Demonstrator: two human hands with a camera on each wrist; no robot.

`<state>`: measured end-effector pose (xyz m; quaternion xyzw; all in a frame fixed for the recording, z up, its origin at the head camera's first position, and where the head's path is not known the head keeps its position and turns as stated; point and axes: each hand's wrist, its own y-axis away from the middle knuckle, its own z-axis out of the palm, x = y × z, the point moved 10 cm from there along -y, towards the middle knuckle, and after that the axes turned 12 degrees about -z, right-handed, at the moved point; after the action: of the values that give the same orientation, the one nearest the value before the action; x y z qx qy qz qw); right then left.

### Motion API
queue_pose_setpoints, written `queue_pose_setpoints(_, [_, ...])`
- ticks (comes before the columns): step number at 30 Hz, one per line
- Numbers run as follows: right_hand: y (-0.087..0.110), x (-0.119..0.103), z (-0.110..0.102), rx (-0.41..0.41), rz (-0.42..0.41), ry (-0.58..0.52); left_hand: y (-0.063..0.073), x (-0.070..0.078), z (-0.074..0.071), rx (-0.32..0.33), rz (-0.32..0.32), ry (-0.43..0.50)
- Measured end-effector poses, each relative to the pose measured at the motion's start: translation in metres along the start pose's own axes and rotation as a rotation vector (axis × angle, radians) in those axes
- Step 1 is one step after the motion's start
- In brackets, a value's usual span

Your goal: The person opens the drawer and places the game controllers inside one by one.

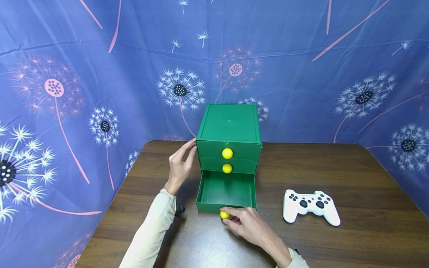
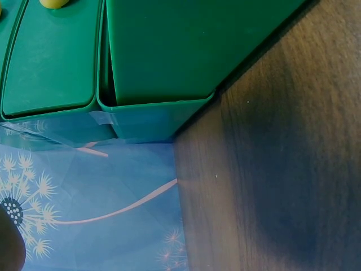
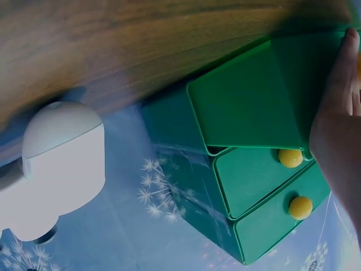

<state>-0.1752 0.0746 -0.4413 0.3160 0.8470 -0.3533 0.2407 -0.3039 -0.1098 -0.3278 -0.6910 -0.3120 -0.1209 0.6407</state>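
A green drawer cabinet stands on the table, its upper two drawers closed and its bottom drawer pulled out. Nothing lies in the part of that drawer I can see. My right hand pinches the bottom drawer's yellow round knob between thumb and fingers. Against the cabinet's left side, near the upper front corner, rests my left hand, its fingertips partly hidden by the cabinet edge. The right wrist view shows the right hand at the drawer front, and the upper knobs beyond.
To the right of the cabinet lies a white game controller on the brown wooden table. A blue cloth with a dandelion pattern hangs behind the table and along its left side.
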Motion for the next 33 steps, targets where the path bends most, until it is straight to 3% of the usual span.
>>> queue_pose_setpoints(8, [0.006, 0.002, -0.004, -0.072, 0.076, 0.021, 0.0, 0.002, 0.001, -0.001, 0.023, 0.008])
queue_pose_setpoints(17, [0.014, -0.007, -0.021, -0.067, 0.043, 0.062, 0.0, -0.002, 0.001, -0.01, 0.007, -0.008])
queue_pose_setpoints(33, [0.024, -0.021, -0.048, 0.092, -0.063, 0.088, -0.001, 0.0, -0.001, -0.008, 0.024, 0.009])
